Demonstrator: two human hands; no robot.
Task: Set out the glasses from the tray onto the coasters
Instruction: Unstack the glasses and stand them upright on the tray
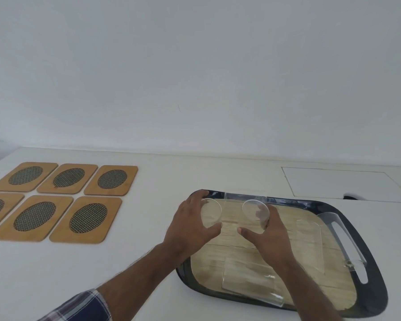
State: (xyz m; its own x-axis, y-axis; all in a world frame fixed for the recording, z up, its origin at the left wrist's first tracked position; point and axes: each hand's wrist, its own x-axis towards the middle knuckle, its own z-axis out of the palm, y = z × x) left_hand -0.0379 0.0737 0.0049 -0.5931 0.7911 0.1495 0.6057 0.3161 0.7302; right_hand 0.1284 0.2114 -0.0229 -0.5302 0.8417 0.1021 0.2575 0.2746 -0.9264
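A dark-rimmed tray (377, 288) with a wood-pattern floor sits on the white table at the right. Several clear glasses stand in it. My left hand (190, 228) is curled around the glass (210, 210) at the tray's far left corner. My right hand (269, 237) grips the neighbouring glass (255, 212). Both glasses are upright and low over the tray; contact with its floor is unclear. More glasses stand at the near edge (250, 281) and on the right side (310, 244). Several bamboo coasters (88, 218) with dark mesh ovals lie in two rows to the left, with nothing on them.
A rectangular inset panel (345, 184) lies flush in the table top at the back right. A plain white wall rises right behind the table. A strip of bare table (153, 218) separates the coasters from the tray.
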